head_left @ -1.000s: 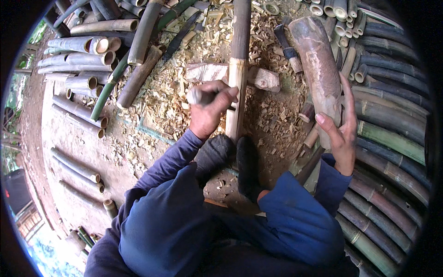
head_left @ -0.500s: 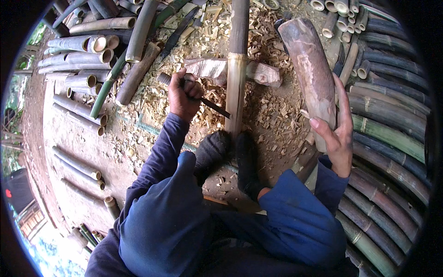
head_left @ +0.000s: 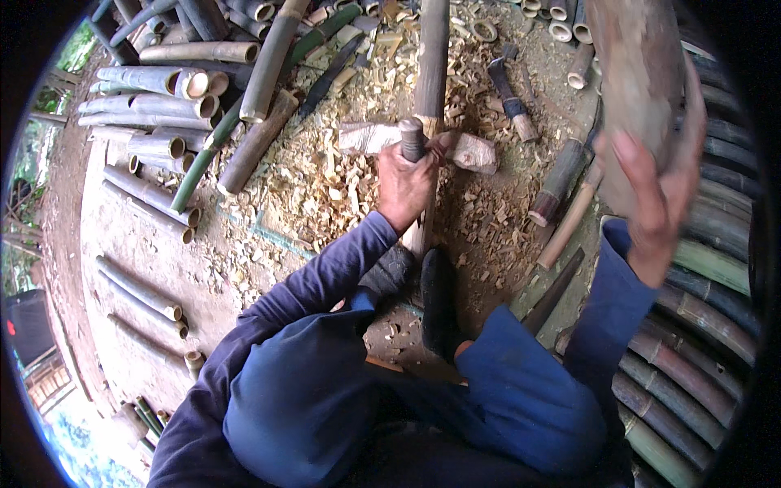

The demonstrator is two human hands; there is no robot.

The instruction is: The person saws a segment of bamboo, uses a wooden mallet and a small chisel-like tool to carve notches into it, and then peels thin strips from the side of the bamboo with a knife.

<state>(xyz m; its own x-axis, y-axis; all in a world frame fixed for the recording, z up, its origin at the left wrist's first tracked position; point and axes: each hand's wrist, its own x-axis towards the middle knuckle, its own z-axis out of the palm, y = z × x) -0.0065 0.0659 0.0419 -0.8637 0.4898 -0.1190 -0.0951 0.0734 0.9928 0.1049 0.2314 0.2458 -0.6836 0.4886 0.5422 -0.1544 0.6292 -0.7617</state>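
Observation:
A long bamboo pole (head_left: 431,65) runs toward me and crosses a pale, rough-cut wood block (head_left: 473,154). Over the pole, my left hand (head_left: 405,191) is closed around a chisel, with its ringed handle (head_left: 412,140) pointing up; hand and pole hide most of its blade. My right hand (head_left: 655,191), blurred by motion, grips the lower end of a thick wooden club (head_left: 639,65), raised at the upper right, its top cut off by the picture edge. My feet in dark socks (head_left: 439,297) flank the pole's near end.
Wood chips (head_left: 329,183) cover the ground around the block. A short tool with a dark wrapped part (head_left: 511,102) lies right of the pole. Cut bamboo tubes (head_left: 183,81) are piled at the upper left; long bamboo poles (head_left: 687,305) line the right side.
My left hand has moved right onto the pole, turning the chisel from slanted to handle-up. My right hand has lifted the club up and to the right, uncovering the wrapped tool.

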